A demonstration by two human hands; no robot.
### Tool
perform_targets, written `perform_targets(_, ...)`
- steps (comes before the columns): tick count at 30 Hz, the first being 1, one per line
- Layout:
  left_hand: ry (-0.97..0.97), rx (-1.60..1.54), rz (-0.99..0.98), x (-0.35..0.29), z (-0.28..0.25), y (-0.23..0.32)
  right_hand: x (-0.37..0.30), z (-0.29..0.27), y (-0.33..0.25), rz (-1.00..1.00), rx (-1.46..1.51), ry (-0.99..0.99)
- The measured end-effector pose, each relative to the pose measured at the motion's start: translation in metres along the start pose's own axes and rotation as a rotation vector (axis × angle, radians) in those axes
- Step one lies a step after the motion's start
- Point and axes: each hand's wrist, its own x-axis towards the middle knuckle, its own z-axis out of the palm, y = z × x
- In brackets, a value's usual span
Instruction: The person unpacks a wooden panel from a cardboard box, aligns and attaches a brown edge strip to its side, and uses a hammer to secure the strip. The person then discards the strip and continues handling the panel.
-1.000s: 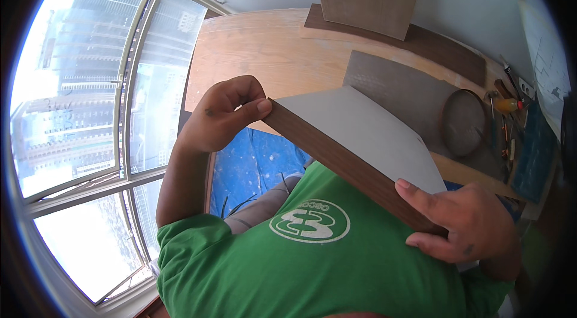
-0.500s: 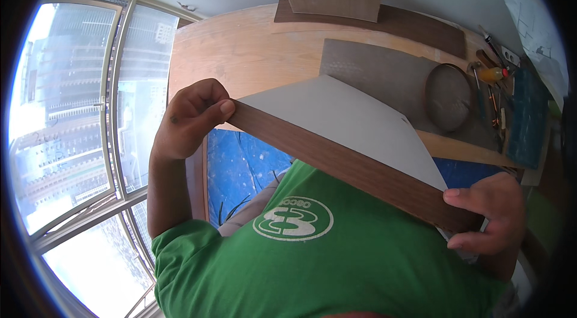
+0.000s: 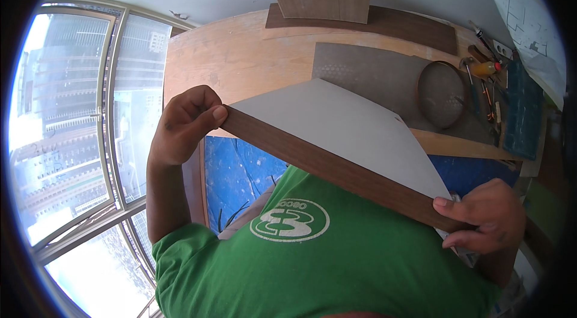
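Head view: the left hand (image 3: 180, 124) pinches one corner of a white-faced panel (image 3: 336, 128), held aslant before the green T-shirt (image 3: 372, 246), its brown wood-grain edge nearest; the right hand (image 3: 490, 216) grips that edge's other end. Even support at both ends should prevent twisting.

From my camera I see a white round badge (image 3: 290, 220) on the green shirt (image 3: 360, 258). It has a ring, a big curvy shape inside, and small letters that sit upside down to me. On the wall, a big white paper sheet (image 3: 529, 20) has thin dark lines like a drawing, but I can't read any words on it. Scribbly marks on the window (image 3: 66, 137) are too faint to read.
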Motion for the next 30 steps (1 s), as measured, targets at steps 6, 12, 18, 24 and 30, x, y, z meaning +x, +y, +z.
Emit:
perform_targets(6, -0.003, -0.02, -0.003, -0.001, 0.0, -0.002, -0.003, 0.003, 0.003, 0.009, -0.014, -0.031)
perform_targets(12, -0.01, -0.013, -0.014, -0.002, -0.002, -0.002, -0.005, 0.008, 0.005, -0.011, 0.033, -0.035)
perform_targets(18, -0.024, 0.004, 0.01, -0.003, -0.001, 0.001, -0.01, 0.009, 0.007, -0.01, 0.027, -0.045)
perform_targets(24, -0.027, -0.018, 0.006, -0.006, -0.002, -0.003, -0.008, 0.012, 0.008, 0.01, 0.033, -0.021)
perform_targets(30, 0.136, 0.463, 0.194, -0.001, 0.0, 0.015, -0.006, 0.009, 0.008, 0.014, 0.047, -0.026)
